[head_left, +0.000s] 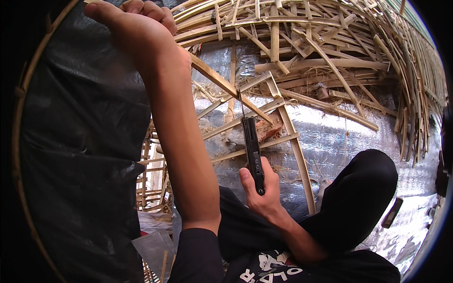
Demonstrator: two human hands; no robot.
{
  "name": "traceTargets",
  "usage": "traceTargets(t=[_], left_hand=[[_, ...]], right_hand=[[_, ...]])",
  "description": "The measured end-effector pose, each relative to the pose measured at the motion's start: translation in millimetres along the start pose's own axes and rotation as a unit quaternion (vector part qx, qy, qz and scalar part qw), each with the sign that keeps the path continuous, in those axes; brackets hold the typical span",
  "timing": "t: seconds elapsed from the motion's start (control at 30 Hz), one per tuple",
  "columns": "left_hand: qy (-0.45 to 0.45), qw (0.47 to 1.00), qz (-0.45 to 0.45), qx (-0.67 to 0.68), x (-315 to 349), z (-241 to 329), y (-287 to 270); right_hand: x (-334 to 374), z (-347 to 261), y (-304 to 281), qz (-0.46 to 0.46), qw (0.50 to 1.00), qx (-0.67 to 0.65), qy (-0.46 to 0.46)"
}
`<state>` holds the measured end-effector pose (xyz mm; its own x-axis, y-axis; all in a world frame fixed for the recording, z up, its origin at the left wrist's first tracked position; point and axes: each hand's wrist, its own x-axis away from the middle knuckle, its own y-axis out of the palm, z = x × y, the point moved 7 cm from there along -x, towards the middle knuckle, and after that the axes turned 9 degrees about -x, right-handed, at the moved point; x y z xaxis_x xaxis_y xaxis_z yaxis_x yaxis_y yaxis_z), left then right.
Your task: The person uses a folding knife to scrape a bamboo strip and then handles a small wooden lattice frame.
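My left hand is raised at the upper left, fingers curled closed. A split bamboo strip runs from behind my left wrist down to the right; its stretch at the hand is hidden, but it lines up with my grip. My right hand is closed round the handle of a black knife, held pointing away from me. Its thin blade, seen nearly edge-on, meets the strip. Below the strip lies a ladder-like frame of flat bamboo pieces, beside a reddish brick lump.
Piled bamboo slats fill the far side, and long thin strips hang down at the right. Black plastic sheeting covers the left. My bent knee rests over a shiny silver sheet. A small dark block lies at the right.
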<state>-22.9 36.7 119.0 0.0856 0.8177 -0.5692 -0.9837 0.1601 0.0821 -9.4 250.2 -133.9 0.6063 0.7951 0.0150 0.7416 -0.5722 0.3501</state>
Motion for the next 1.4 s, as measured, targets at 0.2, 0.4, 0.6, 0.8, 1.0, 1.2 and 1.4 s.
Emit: traceTargets(t=[0.2, 0.4, 0.6, 0.8, 1.0, 1.2, 1.4], left_hand=[[0.000, 1.000, -0.001, -0.004, 8, 5, 10], [0.005, 0.999, -0.027, 0.026, 3, 4, 7], [0.021, 0.999, -0.044, 0.006, 19, 13, 25], [0.045, 0.996, -0.074, 0.032, 23, 21, 28], [0.050, 0.996, -0.068, -0.016, 16, 14, 27], [0.062, 0.995, -0.078, -0.032, 11, 14, 27], [0.052, 0.992, -0.114, -0.031, 3, 13, 24]], right_hand=[[-6, 5, -14, 0.020, 0.999, 0.020, -0.020], [-2, 3, -11, 0.011, 1.000, 0.008, 0.001], [3, -13, -6, 0.011, 0.999, -0.004, -0.038], [-4, 37, -23, 0.101, 0.991, -0.009, 0.083], [-2, 5, -12, 0.024, 0.999, -0.022, 0.006], [-11, 23, -22, 0.087, 0.993, 0.052, 0.057], [-5, 27, -19, 0.083, 0.995, -0.013, 0.047]])
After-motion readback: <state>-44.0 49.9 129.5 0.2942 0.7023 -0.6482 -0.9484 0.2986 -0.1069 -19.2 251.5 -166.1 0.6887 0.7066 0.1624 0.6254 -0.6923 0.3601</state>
